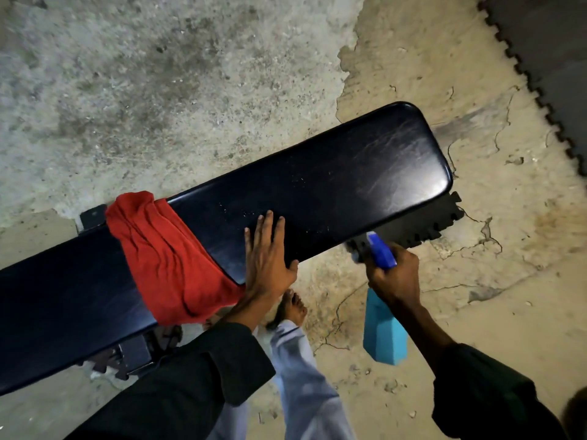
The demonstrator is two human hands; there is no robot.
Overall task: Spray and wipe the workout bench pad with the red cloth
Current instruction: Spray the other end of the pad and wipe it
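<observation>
My left hand point(268, 258) flat, open on black bench pad point(333, 182), gripping nothing. My right hand point(394, 274) closed around blue spray bottle point(382, 325) beside pad edge. Red cloth point(165, 255) draped across pad, just left of left hand.

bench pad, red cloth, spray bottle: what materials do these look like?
Bench pad: likely vinyl or faux leather over padding; glossy black, with glare and fine scuff streaks near its far end.
Red cloth: soft woven or knit fabric, possibly cotton; matte, draped in folds across the pad.
Spray bottle: looks like plastic; opaque light-blue body, darker blue trigger head, held in the right hand.
</observation>
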